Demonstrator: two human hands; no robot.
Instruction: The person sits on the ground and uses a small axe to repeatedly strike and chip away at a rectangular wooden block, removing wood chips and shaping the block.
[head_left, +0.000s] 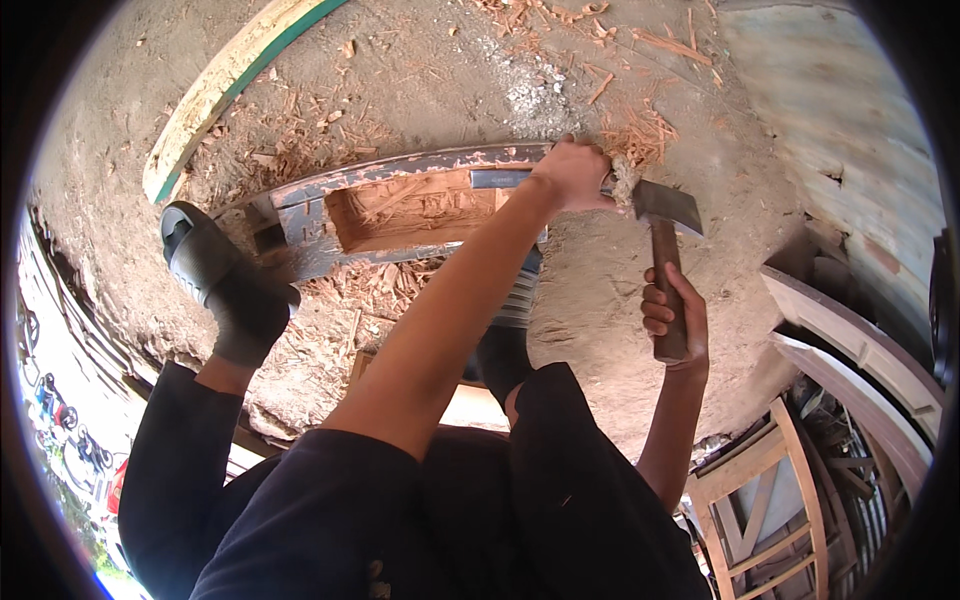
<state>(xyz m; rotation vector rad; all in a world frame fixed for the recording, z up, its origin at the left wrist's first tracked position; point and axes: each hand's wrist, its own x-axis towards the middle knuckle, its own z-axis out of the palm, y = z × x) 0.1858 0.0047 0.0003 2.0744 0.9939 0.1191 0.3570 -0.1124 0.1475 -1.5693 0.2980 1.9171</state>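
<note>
My left hand (572, 172) grips a chisel-like tool with a flat blue-grey part (492, 178) and a frayed pale end (623, 185). It is held over the right end of a weathered grey-painted wooden piece (300, 229), which has a long recess full of orange shavings. My right hand (674, 302) is wrapped round the brown handle of a hammer (666, 208), its dark metal head beside the frayed end; whether they touch I cannot tell. My sandalled left foot (228, 279) is at the piece's left end.
A curved pale beam (215, 85) with a green edge lies at the upper left. Wood chips scatter over the dirt ground (420, 80). At the right are a rusty metal sheet (830, 95), painted boards (855, 355) and a wooden frame (760, 450). Bright clutter fills the lower left.
</note>
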